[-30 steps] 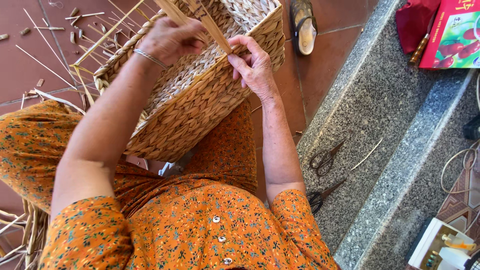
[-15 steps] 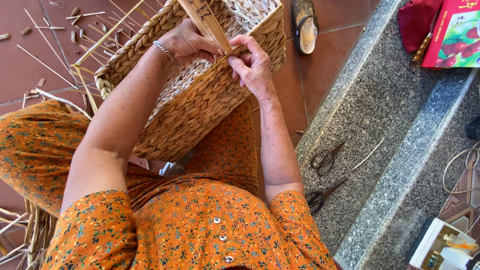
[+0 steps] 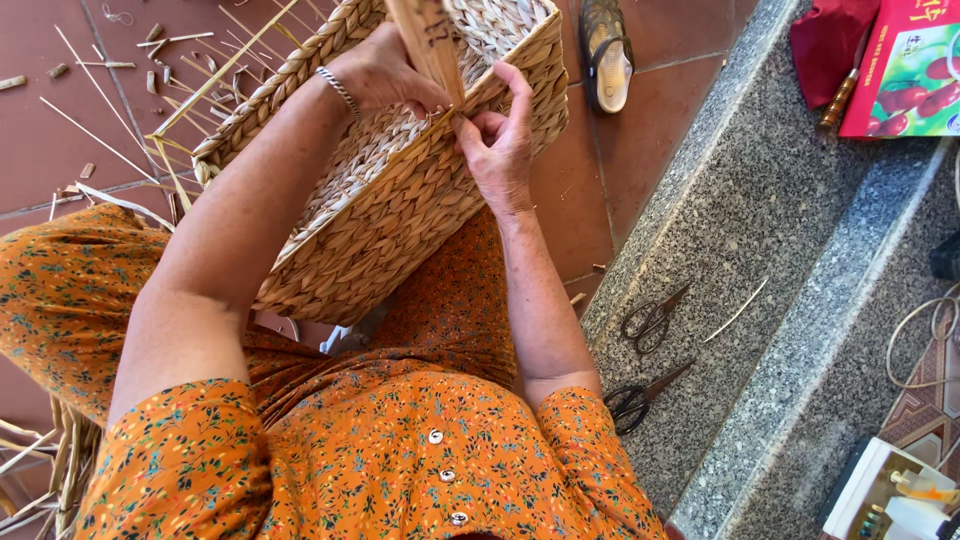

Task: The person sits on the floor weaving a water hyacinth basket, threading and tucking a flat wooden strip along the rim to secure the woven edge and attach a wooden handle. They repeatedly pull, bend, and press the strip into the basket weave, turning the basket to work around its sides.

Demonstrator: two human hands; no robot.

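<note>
A woven straw basket (image 3: 390, 215) rests tilted on my lap, its open mouth facing up and away. My left hand (image 3: 385, 72), with a silver bracelet on the wrist, reaches over the basket's rim and grips a flat wooden stick (image 3: 428, 45) that stands up from the rim. My right hand (image 3: 497, 145) pinches the basket's rim just beside the foot of the stick, fingers curled over the edge. Loose straw ends stick out from the basket's far left corner.
Two pairs of scissors (image 3: 652, 318) (image 3: 640, 396) and a thin sliver lie on the grey granite step (image 3: 760, 200) at my right. A sandal (image 3: 606, 55) sits on the red tile floor. Straw scraps (image 3: 170, 70) litter the floor at left. A red box (image 3: 905, 70) lies at the upper right.
My left hand has shifted along the rim toward the right hand, and the wooden stick has come more upright at the rim. The right hand keeps its pinch on the edge.
</note>
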